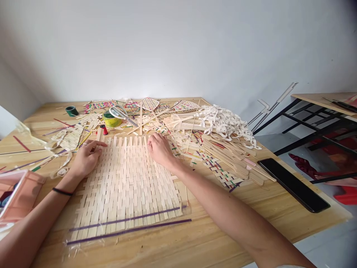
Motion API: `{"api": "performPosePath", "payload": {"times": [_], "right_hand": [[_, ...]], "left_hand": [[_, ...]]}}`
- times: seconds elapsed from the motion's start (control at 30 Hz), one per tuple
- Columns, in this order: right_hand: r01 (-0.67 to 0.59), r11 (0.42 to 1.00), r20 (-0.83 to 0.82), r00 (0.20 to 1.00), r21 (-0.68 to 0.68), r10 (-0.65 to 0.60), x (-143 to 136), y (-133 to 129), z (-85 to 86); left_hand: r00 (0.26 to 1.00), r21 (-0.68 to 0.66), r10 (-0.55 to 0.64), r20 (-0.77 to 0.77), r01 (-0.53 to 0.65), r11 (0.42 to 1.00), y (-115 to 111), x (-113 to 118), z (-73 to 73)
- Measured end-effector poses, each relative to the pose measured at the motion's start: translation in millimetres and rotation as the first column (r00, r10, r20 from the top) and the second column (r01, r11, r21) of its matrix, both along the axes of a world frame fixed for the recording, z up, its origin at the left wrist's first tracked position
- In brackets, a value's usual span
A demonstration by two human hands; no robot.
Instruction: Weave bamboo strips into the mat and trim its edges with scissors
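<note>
A woven mat [131, 178] of pale flat wooden strips lies on the table in front of me, with a purple strip running through it near its front edge. My left hand [86, 158] rests at the mat's far left corner, index finger stretched over the edge and thumb apart from it. At the far right corner, my right hand [160, 150] has its fingers curled down and closed on the mat's edge; the fingertips are partly hidden. A loose purple strip [131, 231] lies along the near side, where clear tape also shows.
Scissors [122, 113] lean on a yellow tape roll [111, 120], near a red spool [103, 130]. White straps [220, 121] heap over wooden sticks [225, 156] at right. A phone [292, 184] lies by the right edge; a pink bin [25, 193] stands left.
</note>
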State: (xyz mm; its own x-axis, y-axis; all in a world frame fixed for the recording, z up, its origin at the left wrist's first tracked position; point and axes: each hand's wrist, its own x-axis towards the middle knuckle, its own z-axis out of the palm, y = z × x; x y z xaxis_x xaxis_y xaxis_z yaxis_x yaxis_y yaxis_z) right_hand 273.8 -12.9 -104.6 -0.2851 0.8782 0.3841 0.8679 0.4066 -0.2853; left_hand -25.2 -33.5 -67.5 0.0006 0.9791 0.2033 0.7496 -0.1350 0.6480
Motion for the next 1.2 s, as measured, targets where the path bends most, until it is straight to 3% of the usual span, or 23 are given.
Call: {"api": "performPosePath", "payload": {"times": [0.93,1.2], "right_hand": [[0.0,1.0,0.013,1.0,-0.016,0.0,-0.3,0.3,0.1],[-0.003,0.999,-0.003,1.0,0.033,0.003,0.4,-0.7,-2.4]], "left_hand": [[1.0,-0.011,-0.001,-0.03,0.001,1.0,0.2,1.2,0.9],[0.999,-0.001,-0.012,-0.043,0.012,1.0,-0.3,1.4,0.9]]}}
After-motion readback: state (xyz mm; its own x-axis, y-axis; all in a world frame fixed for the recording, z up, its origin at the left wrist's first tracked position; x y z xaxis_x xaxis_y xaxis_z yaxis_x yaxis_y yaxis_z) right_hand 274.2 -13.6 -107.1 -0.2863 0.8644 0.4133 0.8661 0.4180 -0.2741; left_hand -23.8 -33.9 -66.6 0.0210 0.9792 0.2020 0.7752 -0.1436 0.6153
